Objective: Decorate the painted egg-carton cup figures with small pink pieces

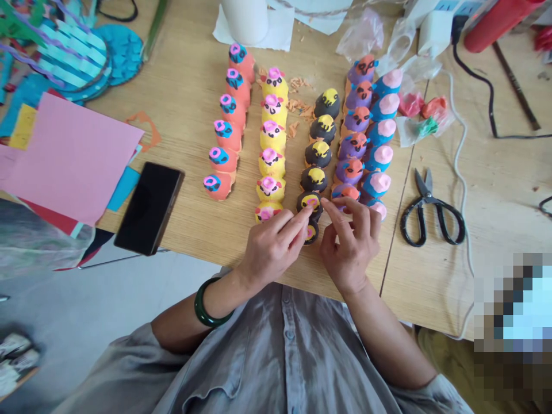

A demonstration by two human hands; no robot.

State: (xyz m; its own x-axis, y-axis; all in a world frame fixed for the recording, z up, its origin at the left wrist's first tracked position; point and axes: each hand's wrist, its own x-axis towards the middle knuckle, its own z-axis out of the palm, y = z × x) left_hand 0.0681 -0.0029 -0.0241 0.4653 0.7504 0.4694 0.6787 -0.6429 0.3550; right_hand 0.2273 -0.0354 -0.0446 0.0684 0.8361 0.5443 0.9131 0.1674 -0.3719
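Observation:
Near the table's front edge, a row of black clay domes [318, 154] has yellow clay shapes on top. The two nearest domes also carry pink clay [310, 232]. My left hand [276, 244] is closed, thumb and index fingertips pressed together at the pink bit on the second-nearest dome. Beside the same dome, my right hand [351, 241] has its index fingertip near the side and its other fingers curled; whether it holds anything small is hidden. Left of them stands a yellow row with pink snouts [272, 135]. On the right is a purple row with orange tops [353, 146].
An orange row [228, 132] stands further left, a blue row with pink tops [382, 133] further right. Black-handled scissors [431, 210], a white cable [462, 172] and wrapped clay lumps [425, 112] lie right. A phone [149, 207] and pink paper [73, 158] lie left.

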